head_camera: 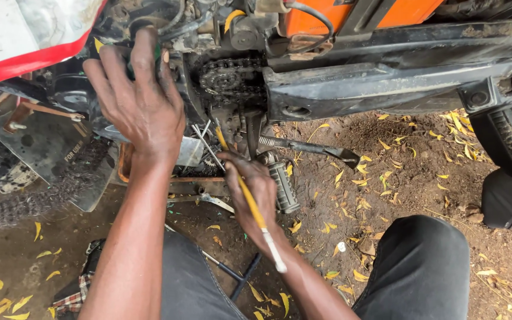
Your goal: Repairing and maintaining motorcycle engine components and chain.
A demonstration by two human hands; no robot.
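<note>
A green-handled object, mostly hidden, is gripped by the left hand (140, 101) high against the greasy black motorcycle engine (208, 53). A thin yellow-handled tool with a white end (255, 207) is held by the right hand (255, 192), its tip directed up towards the oily drive chain on its sprocket (229, 77); the tip itself is possibly touching metal, though this cannot be told. A ribbed grey footpeg (282, 186) is seen just beside the right hand. Brown soil strewn with yellow leaves (386, 172) is spread below

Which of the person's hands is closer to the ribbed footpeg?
Right. The right hand, holding a yellow-handled tool, is right beside the footpeg; the left hand is up on the engine.
</note>
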